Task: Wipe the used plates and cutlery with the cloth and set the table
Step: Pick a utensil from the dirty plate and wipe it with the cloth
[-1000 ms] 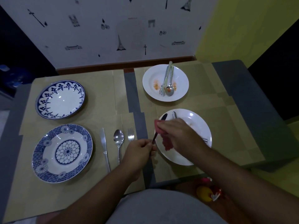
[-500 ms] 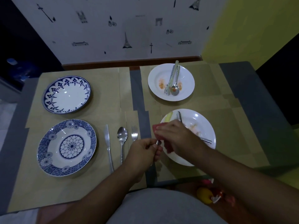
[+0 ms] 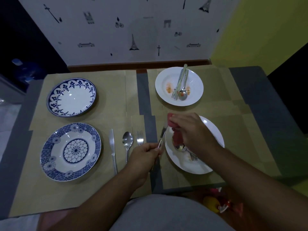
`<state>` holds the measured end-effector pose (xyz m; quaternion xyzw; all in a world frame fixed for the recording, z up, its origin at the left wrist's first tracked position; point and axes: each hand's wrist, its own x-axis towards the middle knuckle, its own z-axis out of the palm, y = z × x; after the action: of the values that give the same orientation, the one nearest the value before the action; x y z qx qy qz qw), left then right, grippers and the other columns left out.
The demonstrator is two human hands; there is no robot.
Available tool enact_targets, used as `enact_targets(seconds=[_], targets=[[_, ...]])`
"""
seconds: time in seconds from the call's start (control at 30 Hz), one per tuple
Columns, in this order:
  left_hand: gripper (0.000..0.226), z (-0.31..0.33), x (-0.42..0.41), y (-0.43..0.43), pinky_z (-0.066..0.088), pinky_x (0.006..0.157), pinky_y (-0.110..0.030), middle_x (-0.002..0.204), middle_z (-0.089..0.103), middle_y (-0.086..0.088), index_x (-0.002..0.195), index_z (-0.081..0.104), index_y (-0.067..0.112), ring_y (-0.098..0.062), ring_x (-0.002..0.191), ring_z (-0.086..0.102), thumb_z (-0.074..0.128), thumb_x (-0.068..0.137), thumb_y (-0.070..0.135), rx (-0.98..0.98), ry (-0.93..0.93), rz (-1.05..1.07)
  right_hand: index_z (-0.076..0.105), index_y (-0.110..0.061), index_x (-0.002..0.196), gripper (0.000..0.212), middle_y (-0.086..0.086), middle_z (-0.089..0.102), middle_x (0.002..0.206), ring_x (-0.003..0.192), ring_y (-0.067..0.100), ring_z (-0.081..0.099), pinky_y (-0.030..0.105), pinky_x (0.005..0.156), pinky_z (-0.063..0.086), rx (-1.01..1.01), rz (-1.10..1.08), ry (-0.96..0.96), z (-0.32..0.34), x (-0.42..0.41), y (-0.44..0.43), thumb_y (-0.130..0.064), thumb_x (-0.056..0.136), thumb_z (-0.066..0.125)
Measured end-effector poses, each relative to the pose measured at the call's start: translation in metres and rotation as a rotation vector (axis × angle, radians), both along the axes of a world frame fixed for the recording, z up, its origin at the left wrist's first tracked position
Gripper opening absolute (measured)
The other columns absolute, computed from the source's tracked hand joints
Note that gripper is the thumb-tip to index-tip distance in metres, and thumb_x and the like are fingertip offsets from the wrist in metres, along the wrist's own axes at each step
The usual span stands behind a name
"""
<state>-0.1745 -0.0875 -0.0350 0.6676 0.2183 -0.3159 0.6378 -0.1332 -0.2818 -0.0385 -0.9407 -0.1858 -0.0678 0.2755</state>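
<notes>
Your left hand (image 3: 144,155) pinches the knife (image 3: 162,136) by its handle; your right hand (image 3: 191,132) clutches the red cloth (image 3: 177,140) against the blade's far end, over the white plate (image 3: 215,132), with a spoon (image 3: 180,147) and fork (image 3: 193,157) just beneath those fingers.

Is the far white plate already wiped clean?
No, the far white plate bears orange stains, and cutlery lies in it.

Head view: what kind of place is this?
Probably a home dining table against a wall: blue patterned plates with cutlery laid beside one, a used white plate, and Eiffel Tower wallpaper behind.
</notes>
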Motion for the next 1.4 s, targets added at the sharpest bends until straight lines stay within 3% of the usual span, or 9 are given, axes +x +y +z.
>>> enact_targets(seconds=[0.1,0.23,0.47,0.7,0.87,0.93,1.07,1.27,1.4], targets=[[0.019,0.002,0.001,0.000,0.048,0.052,-0.012,0.085,0.075,0.000,0.106,0.074,0.011,0.001,0.062,0.068,0.057,0.098,0.006,-0.026,0.005,0.029,0.064,-0.012,0.121,0.038,0.005,0.063,0.126,0.115,0.023,0.054,0.038,0.099,0.044,-0.061,0.084,0.054,0.002,-0.018,0.016,-0.012,0.084,0.069],[0.020,0.000,0.000,0.002,0.053,0.063,-0.017,0.096,0.077,-0.003,0.110,0.075,0.010,-0.008,0.080,0.070,0.061,0.096,0.007,0.007,-0.031,-0.056,0.064,-0.016,0.120,0.036,0.002,0.061,0.130,0.119,0.021,0.049,0.034,0.101,0.042,-0.161,0.230,0.098,-0.012,-0.017,0.016,-0.014,0.084,0.069],[0.015,0.003,0.000,0.006,0.053,0.062,-0.019,0.088,0.075,0.000,0.104,0.075,0.014,-0.012,0.081,0.069,0.066,0.093,0.010,-0.012,-0.011,-0.153,0.064,-0.014,0.084,0.014,-0.001,0.063,0.084,0.078,0.023,0.057,0.042,0.072,0.046,-0.032,0.014,0.011,-0.005,0.037,-0.011,0.000,0.082,0.062],[0.010,0.002,0.008,0.011,0.054,0.067,-0.032,0.073,0.068,-0.002,0.089,0.071,0.011,-0.019,0.068,0.066,0.064,0.095,0.014,-0.053,0.048,-0.127,0.071,0.000,0.093,0.020,0.009,0.070,0.089,0.083,0.022,0.062,0.037,0.078,0.049,0.143,-0.037,-0.027,0.008,0.029,-0.005,0.012,0.081,0.060],[0.014,0.005,0.010,0.012,0.049,0.053,-0.014,0.055,0.065,0.014,0.085,0.071,0.015,0.000,0.055,0.060,0.064,0.097,0.018,0.030,-0.049,-0.091,0.069,0.004,0.085,0.015,0.016,0.068,0.079,0.074,0.026,0.060,0.034,0.071,0.045,0.172,0.002,-0.008,0.008,0.024,0.006,0.013,0.082,0.058],[0.015,0.005,0.012,0.014,0.048,0.051,-0.012,0.059,0.065,0.014,0.091,0.073,0.014,0.005,0.051,0.057,0.062,0.098,0.023,0.070,-0.085,-0.098,0.069,0.002,0.086,0.014,0.014,0.068,0.080,0.074,0.026,0.061,0.037,0.069,0.047,0.185,0.013,0.025,0.006,0.023,0.008,0.010,0.085,0.057],[0.016,0.008,0.015,0.017,0.051,0.054,-0.017,0.073,0.071,0.000,0.095,0.071,0.013,-0.007,0.060,0.063,0.059,0.099,0.024,0.072,-0.111,-0.078,0.072,-0.001,0.095,0.015,0.011,0.071,0.087,0.080,0.023,0.064,0.035,0.074,0.049,0.201,0.013,0.034,0.006,0.019,0.012,0.005,0.087,0.059],[0.022,0.019,0.020,0.014,0.052,0.084,-0.039,0.092,0.077,-0.011,0.101,0.069,0.005,-0.024,0.086,0.071,0.048,0.100,0.013,-0.208,0.000,0.131,0.069,-0.001,0.085,0.014,0.011,0.067,0.077,0.072,0.025,0.062,0.041,0.066,0.047,0.196,0.020,0.058,0.005,0.020,0.013,0.008,0.085,0.058],[0.023,0.017,0.021,0.015,0.057,0.065,-0.020,0.091,0.077,-0.008,0.105,0.070,0.003,-0.016,0.080,0.074,0.060,0.098,0.022,-0.208,-0.104,0.156,0.072,0.003,0.091,0.015,0.016,0.071,0.087,0.080,0.027,0.065,0.027,0.076,0.046,0.192,0.018,0.040,0.008,0.015,0.015,0.009,0.083,0.060]])
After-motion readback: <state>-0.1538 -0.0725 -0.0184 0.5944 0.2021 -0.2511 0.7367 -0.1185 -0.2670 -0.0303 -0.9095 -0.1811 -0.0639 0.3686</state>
